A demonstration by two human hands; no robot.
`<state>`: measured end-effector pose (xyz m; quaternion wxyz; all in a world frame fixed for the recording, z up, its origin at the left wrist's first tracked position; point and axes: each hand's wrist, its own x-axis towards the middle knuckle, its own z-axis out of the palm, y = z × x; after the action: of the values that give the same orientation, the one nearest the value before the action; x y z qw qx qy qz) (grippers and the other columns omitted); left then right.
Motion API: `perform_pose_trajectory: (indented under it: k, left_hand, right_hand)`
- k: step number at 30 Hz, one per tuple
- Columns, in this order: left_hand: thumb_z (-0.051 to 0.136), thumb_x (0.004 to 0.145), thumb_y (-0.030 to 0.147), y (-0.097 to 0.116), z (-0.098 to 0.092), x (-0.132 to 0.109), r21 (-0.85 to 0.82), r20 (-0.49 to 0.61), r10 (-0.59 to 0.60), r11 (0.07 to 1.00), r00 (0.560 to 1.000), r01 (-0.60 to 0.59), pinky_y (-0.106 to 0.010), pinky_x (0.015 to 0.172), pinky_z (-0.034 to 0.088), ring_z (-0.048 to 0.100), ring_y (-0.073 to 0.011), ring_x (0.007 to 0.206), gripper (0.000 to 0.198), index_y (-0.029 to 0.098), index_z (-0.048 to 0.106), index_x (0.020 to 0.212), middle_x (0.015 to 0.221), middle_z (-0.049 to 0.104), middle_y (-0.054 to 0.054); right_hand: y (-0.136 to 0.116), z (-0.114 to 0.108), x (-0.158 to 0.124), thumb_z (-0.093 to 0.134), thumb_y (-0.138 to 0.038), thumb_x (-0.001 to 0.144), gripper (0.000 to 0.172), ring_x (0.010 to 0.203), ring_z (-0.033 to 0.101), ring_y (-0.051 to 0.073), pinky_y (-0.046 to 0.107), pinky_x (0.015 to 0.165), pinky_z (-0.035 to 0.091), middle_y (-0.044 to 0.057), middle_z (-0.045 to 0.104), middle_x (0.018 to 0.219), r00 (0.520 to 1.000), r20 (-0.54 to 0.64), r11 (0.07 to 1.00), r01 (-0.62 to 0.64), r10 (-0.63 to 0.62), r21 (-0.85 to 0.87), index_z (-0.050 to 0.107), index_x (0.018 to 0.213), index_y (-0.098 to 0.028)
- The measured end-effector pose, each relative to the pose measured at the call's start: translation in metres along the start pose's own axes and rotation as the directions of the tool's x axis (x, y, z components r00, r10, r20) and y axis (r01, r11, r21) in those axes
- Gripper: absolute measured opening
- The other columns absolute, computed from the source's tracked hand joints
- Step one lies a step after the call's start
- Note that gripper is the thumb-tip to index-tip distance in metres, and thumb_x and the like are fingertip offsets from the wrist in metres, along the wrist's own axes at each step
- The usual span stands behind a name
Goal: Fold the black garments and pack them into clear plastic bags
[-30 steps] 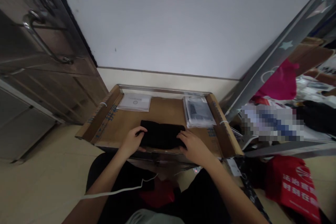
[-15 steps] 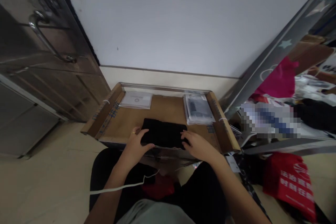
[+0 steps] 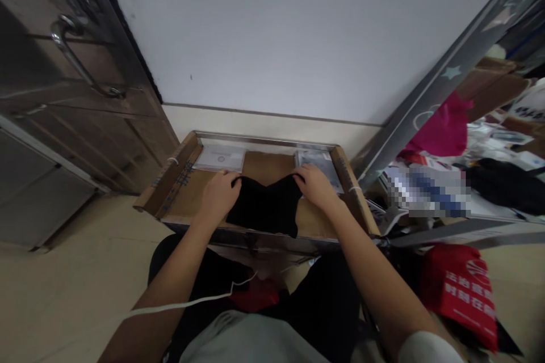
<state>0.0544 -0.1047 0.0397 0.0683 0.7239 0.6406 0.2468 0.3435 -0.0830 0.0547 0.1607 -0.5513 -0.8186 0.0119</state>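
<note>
A piece of black cloth [image 3: 264, 207] hangs between my two hands over the cardboard-lined table [image 3: 200, 204], its top edge sagging in the middle. My left hand [image 3: 220, 193] pinches its upper left corner, and my right hand [image 3: 314, 182] pinches the upper right one. The lower part of the cloth rests near the table's front edge. Behind my left hand lies a flat clear packet with white paper [image 3: 219, 157]. A stack of clear plastic packets [image 3: 326, 167] sits at the right back, partly covered by my right hand.
Raised cardboard sides [image 3: 166, 173] border the table at left and right. A white wall [image 3: 272, 39] stands behind it, and a door with a metal handle [image 3: 80, 62] is on the left. At right are a cluttered shelf [image 3: 502, 142] and a red bag [image 3: 464, 289]. A white cable [image 3: 183, 304] crosses my lap.
Both hands have moved from the sides of the flat-lying black cloth to its far corners. That far edge is now lifted and sags in the middle.
</note>
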Motion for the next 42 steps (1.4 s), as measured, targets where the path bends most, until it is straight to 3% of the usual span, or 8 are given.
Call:
perform_pose_trajectory:
  k: [7, 13, 18, 25, 28, 31, 36, 42]
  left_hand:
    - [0.051, 0.094, 0.022, 0.008, 0.001, 0.068, 0.074, -0.112, 0.015, 0.997, 0.994, -0.007, -0.039, 0.092, 0.049, 0.063, -0.0284, 0.105, 0.028, 0.019, 0.068, 0.115, 0.112, 0.064, -0.013]
    - [0.055, 0.096, 0.037, 0.031, 0.041, 0.019, 0.111, 0.124, 0.137, 0.982, 0.983, -0.150, -0.037, 0.085, 0.050, 0.064, -0.0279, 0.102, 0.033, 0.020, 0.060, 0.124, 0.111, 0.065, -0.013]
    - [0.053, 0.092, 0.020, 0.033, 0.076, -0.004, 0.098, 0.231, 0.056, 0.992, 0.971, -0.080, -0.036, 0.077, 0.050, 0.065, -0.0294, 0.100, 0.034, 0.014, 0.056, 0.126, 0.111, 0.066, -0.017]
    - [0.052, 0.086, 0.020, -0.018, 0.037, 0.010, -0.381, -0.071, -0.199, 0.911, 0.977, 0.158, -0.031, 0.083, 0.050, 0.066, -0.0192, 0.087, 0.019, 0.020, 0.060, 0.104, 0.094, 0.069, -0.005]
    - [0.053, 0.083, 0.022, -0.057, 0.017, -0.004, -0.334, -0.083, -0.350, 0.892, 0.933, 0.305, -0.032, 0.083, 0.051, 0.066, -0.0200, 0.085, 0.016, 0.020, 0.060, 0.097, 0.089, 0.068, -0.004]
    - [0.060, 0.079, 0.024, -0.085, 0.011, -0.022, -0.104, -0.077, -0.432, 0.900, 0.899, 0.424, -0.041, 0.087, 0.052, 0.066, -0.0282, 0.092, 0.031, 0.017, 0.061, 0.109, 0.098, 0.066, -0.011]
    - [0.053, 0.088, 0.025, -0.073, 0.027, -0.017, 0.028, -0.149, -0.148, 0.988, 0.978, 0.154, -0.046, 0.104, 0.047, 0.059, -0.0329, 0.117, 0.033, 0.017, 0.064, 0.118, 0.118, 0.063, -0.017]
    - [0.047, 0.099, 0.034, -0.044, 0.062, 0.027, 0.017, 0.056, 0.177, 0.984, 0.983, -0.178, -0.051, 0.116, 0.034, 0.047, -0.0303, 0.137, 0.044, 0.022, 0.058, 0.139, 0.147, 0.055, -0.013]
  right_hand:
    - [0.012, 0.013, 0.060, 0.050, -0.016, 0.094, 0.029, 0.117, 0.052, 0.034, 0.047, 0.103, 0.041, 0.021, 0.063, 0.118, 0.987, -0.120, 0.973, -0.126, 0.104, -0.194, 0.065, 0.118, -0.008]
    - [-0.030, 0.050, 0.034, 0.042, -0.013, 0.093, 0.042, 0.134, 0.045, 0.032, 0.046, 0.117, 0.036, 0.021, 0.058, 0.132, 0.992, -0.119, 0.999, 0.043, -0.044, -0.008, 0.058, 0.130, -0.006]
    - [-0.048, 0.103, -0.006, 0.039, -0.020, 0.098, 0.050, 0.149, 0.033, 0.035, 0.049, 0.122, 0.030, 0.028, 0.047, 0.150, 0.996, 0.006, 0.995, -0.088, 0.088, 0.040, 0.049, 0.141, 0.004]
    - [-0.035, 0.110, -0.032, 0.050, -0.037, 0.098, 0.061, 0.155, 0.021, 0.037, 0.056, 0.124, 0.024, 0.025, 0.032, 0.163, 0.996, 0.082, 0.997, -0.040, 0.034, 0.068, 0.045, 0.149, -0.004]
    - [-0.029, 0.102, -0.037, 0.054, -0.037, 0.095, 0.062, 0.155, 0.023, 0.036, 0.054, 0.124, 0.024, 0.024, 0.033, 0.162, 0.994, 0.108, 0.997, -0.009, 0.001, 0.078, 0.046, 0.148, -0.005]
    - [-0.028, 0.098, -0.040, 0.059, -0.039, 0.092, 0.064, 0.154, 0.025, 0.037, 0.056, 0.123, 0.026, 0.025, 0.037, 0.160, 0.994, 0.106, 0.996, -0.032, 0.023, 0.087, 0.049, 0.146, -0.006]
    - [-0.033, 0.092, -0.018, 0.052, -0.039, 0.096, 0.057, 0.155, 0.022, 0.035, 0.055, 0.123, 0.027, 0.024, 0.041, 0.157, 1.000, 0.008, 0.992, 0.021, -0.022, 0.124, 0.053, 0.143, -0.006]
    - [-0.028, 0.105, 0.024, 0.037, -0.036, 0.103, 0.052, 0.153, 0.027, 0.031, 0.053, 0.124, 0.025, 0.018, 0.043, 0.158, 1.000, 0.015, 0.994, -0.024, 0.022, 0.107, 0.053, 0.145, -0.010]
